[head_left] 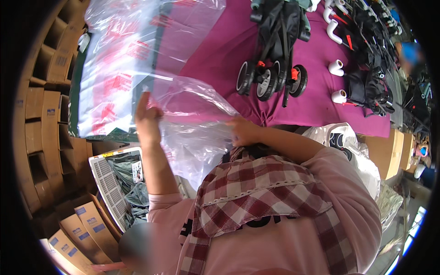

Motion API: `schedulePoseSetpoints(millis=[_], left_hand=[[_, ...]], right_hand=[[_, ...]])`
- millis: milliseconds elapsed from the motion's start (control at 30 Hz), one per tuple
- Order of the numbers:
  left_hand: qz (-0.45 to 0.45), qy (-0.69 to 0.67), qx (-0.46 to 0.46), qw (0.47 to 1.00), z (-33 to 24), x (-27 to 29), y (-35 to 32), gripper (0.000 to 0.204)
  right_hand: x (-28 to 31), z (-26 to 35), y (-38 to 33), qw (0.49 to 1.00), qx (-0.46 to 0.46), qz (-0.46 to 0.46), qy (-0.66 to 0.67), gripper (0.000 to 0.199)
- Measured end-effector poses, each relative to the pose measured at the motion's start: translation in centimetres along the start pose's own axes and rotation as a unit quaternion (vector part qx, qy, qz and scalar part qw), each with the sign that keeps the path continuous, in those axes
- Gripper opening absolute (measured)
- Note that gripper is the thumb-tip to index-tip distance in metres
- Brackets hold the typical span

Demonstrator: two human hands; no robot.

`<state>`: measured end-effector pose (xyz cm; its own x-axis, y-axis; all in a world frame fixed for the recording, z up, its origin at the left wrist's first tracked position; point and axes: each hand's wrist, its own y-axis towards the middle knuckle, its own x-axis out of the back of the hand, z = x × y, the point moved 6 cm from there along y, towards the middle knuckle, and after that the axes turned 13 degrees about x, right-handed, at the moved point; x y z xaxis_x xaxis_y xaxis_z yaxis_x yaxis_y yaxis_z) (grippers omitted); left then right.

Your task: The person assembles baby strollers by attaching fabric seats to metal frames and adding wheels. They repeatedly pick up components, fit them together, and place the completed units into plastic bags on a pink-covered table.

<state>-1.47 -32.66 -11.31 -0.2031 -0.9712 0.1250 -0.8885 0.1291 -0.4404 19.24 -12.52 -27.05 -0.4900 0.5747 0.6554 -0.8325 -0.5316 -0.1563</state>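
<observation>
A clear plastic bag (197, 98) is stretched between my two hands at the near edge of the table. My left hand (149, 119) is closed on its left part, the fingers pointing away from me. Close to my body, my right hand (245, 130) pinches the bag's right edge. The loose lower part hangs down in front of my apron. Under and beyond my left hand lies a stack of clear bags with red print (112, 78). Past my right hand stands a folded black stroller (277, 41) with grey-rimmed wheels and orange-red parts.
A purple cloth (211, 59) covers the table. White curved tubes (336, 68) and black stroller parts (366, 87) lie at the right. Cardboard boxes (49, 110) are stacked at the left, above a white crate (109, 181) of grey-green fabric. A white bag (366, 160) stands at my right.
</observation>
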Motion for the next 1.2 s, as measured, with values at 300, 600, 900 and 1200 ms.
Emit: schedulePoseSetpoints(millis=[300, 600, 900, 1200], left_hand=[[0.089, -0.107, 0.054, 0.989, 1.0, -20.7, -0.2, 0.068], [-0.019, 0.032, 0.037, 0.999, -7.4, -34.0, 7.3, 0.036], [-0.013, 0.067, -0.041, 0.997, -17.6, -51.8, 21.2, 0.021], [0.023, 0.228, -0.284, 0.931, -20.9, -47.0, 10.7, 0.060]], right_hand=[[5.2, -8.4, -18.9, 0.964, -0.130, 0.002, 0.232, 0.042], [23.4, -20.4, -21.8, 0.958, -0.039, -0.145, 0.245, 0.026], [40.8, -34.5, -22.5, 0.950, -0.080, -0.265, 0.147, 0.025], [43.1, -40.7, -23.0, 0.621, -0.141, -0.768, 0.073, 0.040]])
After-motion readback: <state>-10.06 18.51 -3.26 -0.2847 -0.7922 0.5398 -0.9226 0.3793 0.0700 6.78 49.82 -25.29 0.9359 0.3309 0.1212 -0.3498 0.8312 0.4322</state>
